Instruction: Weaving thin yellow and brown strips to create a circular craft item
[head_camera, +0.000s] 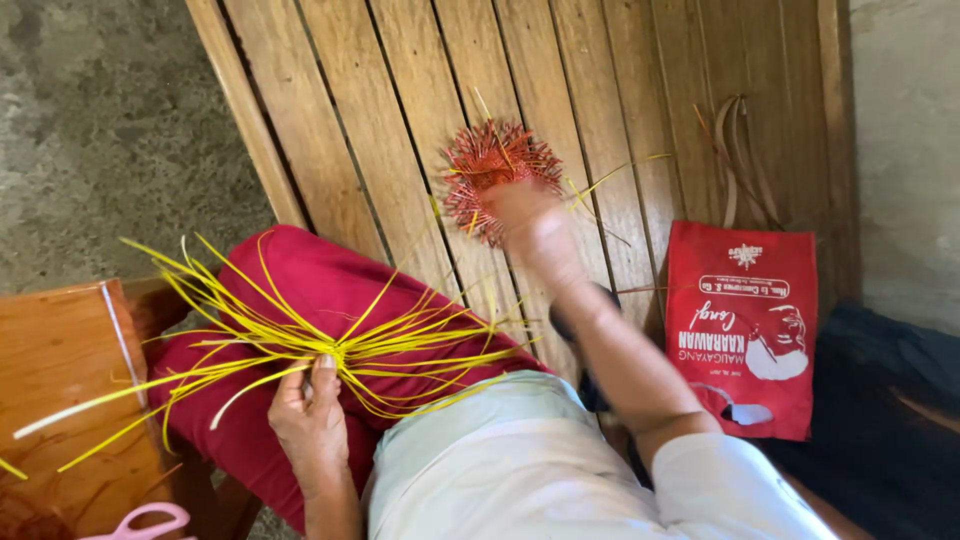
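Wooden bench (400, 110): left hand (308, 415) grips yellow strips (330, 345).

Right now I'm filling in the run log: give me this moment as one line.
left hand: grips yellow strips on lap | right hand: reaching at red bundle, blurred | bench: red bag

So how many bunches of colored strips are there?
2. The bunch of long yellow strips fans over the lap, pinched by the left hand. The spiky red woven bundle sits under the right hand on the wooden bench.
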